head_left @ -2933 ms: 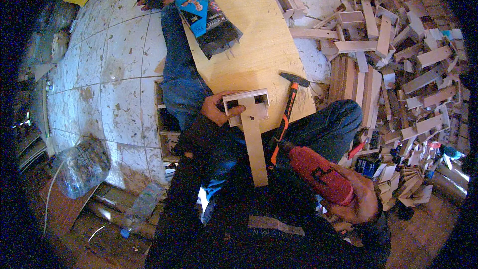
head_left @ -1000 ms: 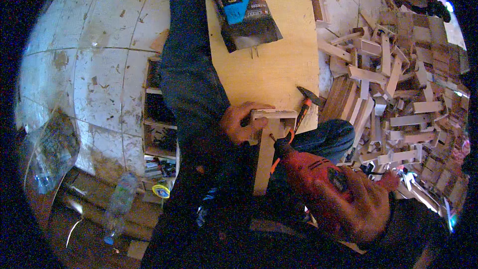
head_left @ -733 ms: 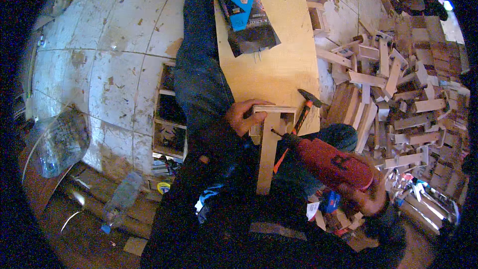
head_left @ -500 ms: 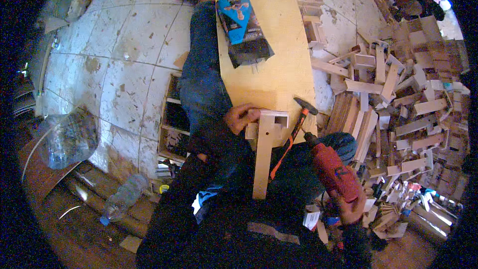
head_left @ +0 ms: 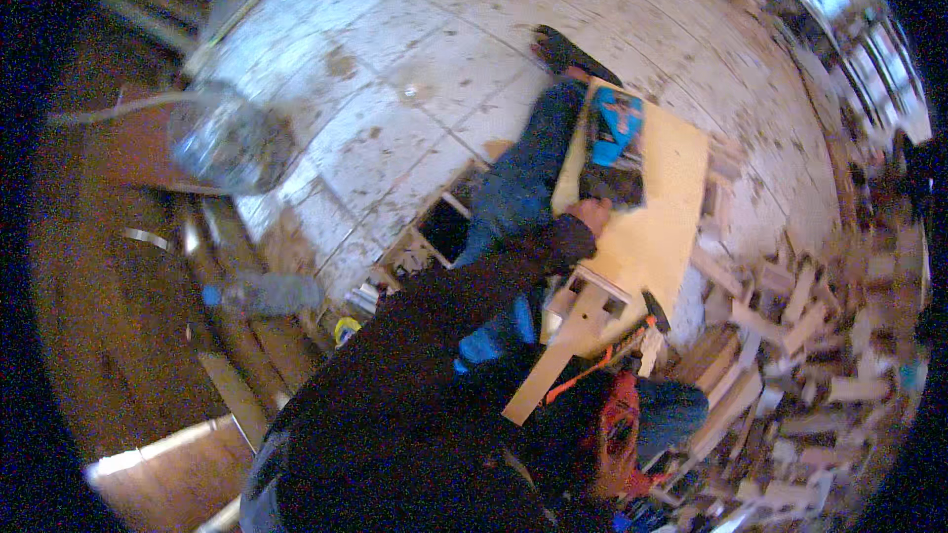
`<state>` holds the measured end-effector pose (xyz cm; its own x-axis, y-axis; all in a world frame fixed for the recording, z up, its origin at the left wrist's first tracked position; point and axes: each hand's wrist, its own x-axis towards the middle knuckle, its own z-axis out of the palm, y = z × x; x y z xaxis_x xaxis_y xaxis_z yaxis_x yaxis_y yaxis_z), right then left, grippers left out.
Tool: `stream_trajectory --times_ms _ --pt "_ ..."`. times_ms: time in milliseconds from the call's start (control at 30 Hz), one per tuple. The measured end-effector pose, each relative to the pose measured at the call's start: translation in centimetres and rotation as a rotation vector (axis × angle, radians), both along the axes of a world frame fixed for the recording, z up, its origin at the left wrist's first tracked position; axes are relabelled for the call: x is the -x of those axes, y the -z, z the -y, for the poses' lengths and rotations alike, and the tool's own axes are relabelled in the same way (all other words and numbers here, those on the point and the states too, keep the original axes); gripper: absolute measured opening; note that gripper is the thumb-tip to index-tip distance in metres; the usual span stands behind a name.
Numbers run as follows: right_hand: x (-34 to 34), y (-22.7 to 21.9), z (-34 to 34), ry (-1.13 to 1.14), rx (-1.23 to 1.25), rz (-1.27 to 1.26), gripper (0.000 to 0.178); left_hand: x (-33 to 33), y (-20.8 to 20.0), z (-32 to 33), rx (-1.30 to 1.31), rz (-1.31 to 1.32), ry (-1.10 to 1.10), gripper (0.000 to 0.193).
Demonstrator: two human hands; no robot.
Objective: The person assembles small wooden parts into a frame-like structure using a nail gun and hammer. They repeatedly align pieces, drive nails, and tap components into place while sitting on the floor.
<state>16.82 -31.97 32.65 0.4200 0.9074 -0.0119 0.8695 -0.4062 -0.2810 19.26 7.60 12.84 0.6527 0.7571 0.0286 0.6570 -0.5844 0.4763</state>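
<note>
My left hand (head_left: 591, 215) is at the lower end of a dark box with a blue panel (head_left: 618, 123), over a yellow board (head_left: 662, 237). Its fingers look bunched together; blur hides what they may hold. Below it, a wooden piece (head_left: 578, 331) with a long flat strip and a small box-like end stands untouched at the board's near edge. Beside it lies a hammer (head_left: 654, 314) with a dark head and orange-black handle. My right hand (head_left: 612, 479), low and partly in shadow, grips a red power drill (head_left: 620, 419).
Many wooden pieces (head_left: 829, 385) are heaped at the right. An open compartmented crate (head_left: 434, 227) stands left of my leg. Farther left are a plastic bottle (head_left: 267, 293) and a large clear plastic container (head_left: 232, 143). Dirty tiles (head_left: 434, 69) cover the floor.
My left hand has left the wooden piece and reached forward to the dark box. The drill has come down and closer to my body. The whole view has turned left.
</note>
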Motion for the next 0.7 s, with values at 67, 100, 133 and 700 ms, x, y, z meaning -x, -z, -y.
stream_trajectory --times_ms 67,100,133,700 --pt "-0.2 -0.4 -0.3 -0.174 0.058 0.049 0.064 -0.5 0.5 0.1 0.062 -0.043 -0.049 0.022" --pt "-0.4 -0.7 -0.5 -0.268 0.081 0.075 0.064 -0.6 0.6 0.3 0.096 -0.076 -0.126 0.022" --pt "-0.6 -1.1 -0.7 -0.35 0.1 0.102 0.064 -0.7 0.6 0.3 0.178 -0.116 -0.098 0.024" --pt "2.3 5.4 -17.6 0.044 0.423 -0.119 0.05 11.7 -16.8 1.6 0.302 0.849 -0.153 0.021"
